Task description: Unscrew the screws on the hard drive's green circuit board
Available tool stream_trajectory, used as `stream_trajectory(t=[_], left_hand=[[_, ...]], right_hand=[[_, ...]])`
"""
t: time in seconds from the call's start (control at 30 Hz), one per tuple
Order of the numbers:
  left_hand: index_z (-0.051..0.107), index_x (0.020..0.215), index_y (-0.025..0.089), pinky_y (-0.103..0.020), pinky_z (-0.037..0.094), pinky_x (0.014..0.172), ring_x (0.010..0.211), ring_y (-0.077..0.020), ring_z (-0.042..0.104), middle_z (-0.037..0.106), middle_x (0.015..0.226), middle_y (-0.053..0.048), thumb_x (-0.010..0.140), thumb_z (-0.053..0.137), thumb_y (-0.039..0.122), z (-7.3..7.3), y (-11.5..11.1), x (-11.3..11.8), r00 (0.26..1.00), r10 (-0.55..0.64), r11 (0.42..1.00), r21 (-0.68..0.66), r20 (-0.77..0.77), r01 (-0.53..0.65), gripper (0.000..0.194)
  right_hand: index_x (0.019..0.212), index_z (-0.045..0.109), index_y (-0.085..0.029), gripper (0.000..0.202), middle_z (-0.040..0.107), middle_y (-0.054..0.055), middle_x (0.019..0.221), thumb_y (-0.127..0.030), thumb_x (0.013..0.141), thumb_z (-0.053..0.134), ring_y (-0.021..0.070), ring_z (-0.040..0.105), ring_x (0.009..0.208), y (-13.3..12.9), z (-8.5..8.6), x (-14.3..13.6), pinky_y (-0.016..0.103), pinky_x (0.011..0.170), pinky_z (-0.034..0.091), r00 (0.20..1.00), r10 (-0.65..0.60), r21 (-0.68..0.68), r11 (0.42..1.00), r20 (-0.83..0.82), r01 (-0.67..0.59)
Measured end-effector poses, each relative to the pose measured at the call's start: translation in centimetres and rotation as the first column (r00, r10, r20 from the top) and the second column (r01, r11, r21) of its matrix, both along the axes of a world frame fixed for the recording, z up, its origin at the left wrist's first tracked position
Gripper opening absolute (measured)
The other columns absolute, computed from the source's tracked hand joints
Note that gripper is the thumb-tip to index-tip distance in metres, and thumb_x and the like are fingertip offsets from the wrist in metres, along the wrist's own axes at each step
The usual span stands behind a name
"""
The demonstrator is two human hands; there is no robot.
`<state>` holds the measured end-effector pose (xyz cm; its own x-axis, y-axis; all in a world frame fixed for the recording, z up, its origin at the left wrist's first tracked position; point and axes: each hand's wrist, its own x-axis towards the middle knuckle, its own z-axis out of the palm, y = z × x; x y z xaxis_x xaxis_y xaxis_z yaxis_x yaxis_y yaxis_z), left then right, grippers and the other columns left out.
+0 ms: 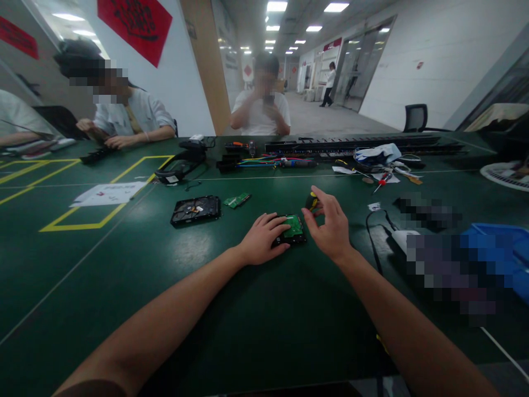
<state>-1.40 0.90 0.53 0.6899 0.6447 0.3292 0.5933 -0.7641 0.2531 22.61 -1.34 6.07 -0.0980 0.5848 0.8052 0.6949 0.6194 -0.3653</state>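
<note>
A hard drive (294, 225) with a green circuit board on its upper face lies on the green table in front of me. My left hand (264, 238) rests over its left side and holds it, fingers across the top and thumb along the near edge. Just to the right, my right hand (329, 223) is closed around the black-and-yellow handle of a screwdriver (312, 200). The screwdriver's tip cannot be made out. Left of my hands lies a second hard drive (195, 210), dark side up. Beside it is a loose green circuit board (237, 200).
Long black strips (351, 146), coloured wires (258, 161) and a red-handled screwdriver (384, 179) lie farther back. A headset (177, 168) and paper sheets (108, 193) are left. A cable (374, 248) and blue bin (496, 242) are right. Two people sit opposite.
</note>
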Motion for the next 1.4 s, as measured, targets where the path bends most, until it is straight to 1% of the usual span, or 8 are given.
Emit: stream_trajectory(t=[0.23,0.37,0.47,0.83,1.07,1.27,1.4], left_hand=[[0.055,0.151,0.027,-0.066,0.027,0.129,0.157,-0.0387,0.037,0.050,0.163,-0.009,0.099,0.065,0.054,-0.10,0.08,-0.01,1.000,0.003,1.000,-0.002,-0.009,-0.003,0.059],[0.055,0.151,0.027,-0.067,0.027,0.129,0.157,-0.0386,0.036,0.050,0.164,-0.009,0.099,0.065,0.053,0.00,0.04,0.02,1.000,0.000,1.000,-0.003,-0.007,0.000,0.059],[0.055,0.151,0.027,-0.067,0.027,0.129,0.156,-0.0389,0.037,0.050,0.164,-0.010,0.099,0.065,0.053,0.13,-0.04,0.07,1.000,0.000,1.000,0.000,-0.006,0.000,0.059],[0.055,0.151,0.028,-0.066,0.027,0.129,0.157,-0.0382,0.036,0.050,0.163,-0.009,0.099,0.066,0.052,0.28,-0.16,-0.01,1.000,0.004,1.000,-0.010,-0.001,-0.004,0.058],[0.054,0.152,0.027,-0.066,0.027,0.130,0.158,-0.0378,0.035,0.050,0.164,-0.009,0.099,0.066,0.053,0.04,-0.02,-0.02,1.000,0.002,1.000,-0.004,-0.004,-0.002,0.060],[0.054,0.152,0.027,-0.066,0.027,0.129,0.157,-0.0383,0.036,0.049,0.164,-0.009,0.100,0.064,0.054,0.17,-0.04,-0.04,1.000,-0.005,1.000,-0.005,-0.011,0.005,0.059],[0.055,0.151,0.028,-0.067,0.027,0.129,0.157,-0.0382,0.035,0.050,0.164,-0.009,0.100,0.064,0.054,0.00,0.00,-0.04,1.000,-0.001,1.000,-0.006,-0.002,0.001,0.058]], right_hand=[[0.151,0.053,-0.032,0.055,0.065,0.009,0.125,-0.024,0.099,0.064,0.0231,0.068,0.100,-0.06,-0.01,-0.03,0.041,0.083,0.064,1.000,0.008,-0.001,1.000,0.001,-0.008],[0.149,0.054,-0.033,0.053,0.062,0.007,0.115,-0.028,0.099,0.067,0.0208,0.066,0.090,-0.18,0.18,-0.06,0.040,0.078,0.062,1.000,-0.021,-0.011,1.000,-0.001,0.021],[0.150,0.053,-0.034,0.052,0.062,0.006,0.112,-0.028,0.100,0.066,0.0206,0.065,0.087,-0.17,0.20,0.03,0.041,0.079,0.062,0.999,-0.039,-0.026,0.999,0.006,0.039],[0.150,0.053,-0.033,0.050,0.063,0.007,0.114,-0.028,0.102,0.065,0.0198,0.065,0.086,-0.08,0.05,0.03,0.039,0.079,0.061,0.999,-0.029,-0.024,0.999,0.025,0.030],[0.151,0.052,-0.034,0.051,0.063,0.007,0.115,-0.028,0.102,0.064,0.0197,0.065,0.086,-0.06,0.00,-0.04,0.039,0.078,0.062,1.000,-0.022,-0.020,1.000,0.014,0.022],[0.154,0.048,-0.035,0.056,0.064,0.007,0.117,-0.028,0.101,0.065,0.0206,0.066,0.087,0.03,-0.15,0.08,0.041,0.078,0.062,1.000,-0.024,-0.030,0.999,0.009,0.024],[0.153,0.050,-0.035,0.053,0.065,0.006,0.116,-0.027,0.102,0.064,0.0206,0.067,0.087,0.05,-0.03,0.16,0.041,0.078,0.063,1.000,-0.009,-0.039,0.999,0.015,0.010]])
